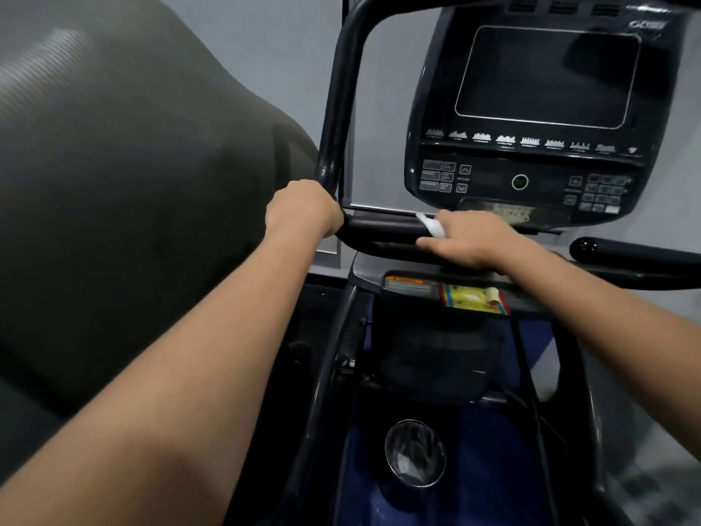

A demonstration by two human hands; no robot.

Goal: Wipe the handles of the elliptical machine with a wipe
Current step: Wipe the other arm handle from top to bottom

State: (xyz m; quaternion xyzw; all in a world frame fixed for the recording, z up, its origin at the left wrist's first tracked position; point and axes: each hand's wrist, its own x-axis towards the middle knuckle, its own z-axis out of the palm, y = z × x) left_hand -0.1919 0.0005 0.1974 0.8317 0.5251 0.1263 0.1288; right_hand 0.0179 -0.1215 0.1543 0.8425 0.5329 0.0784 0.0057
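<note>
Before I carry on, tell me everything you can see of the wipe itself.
The wipe is white and looks like thin, soft, crumpled sheet. Only a small bunched end shows, poking out past the fingers of the right hand, which covers the rest and presses it onto the black horizontal handle bar just below the console. Its full size, and whether it is wet or dirty, cannot be told.

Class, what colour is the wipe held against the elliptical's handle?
White. The wipe shows best in the head view, under the right hand.
</note>
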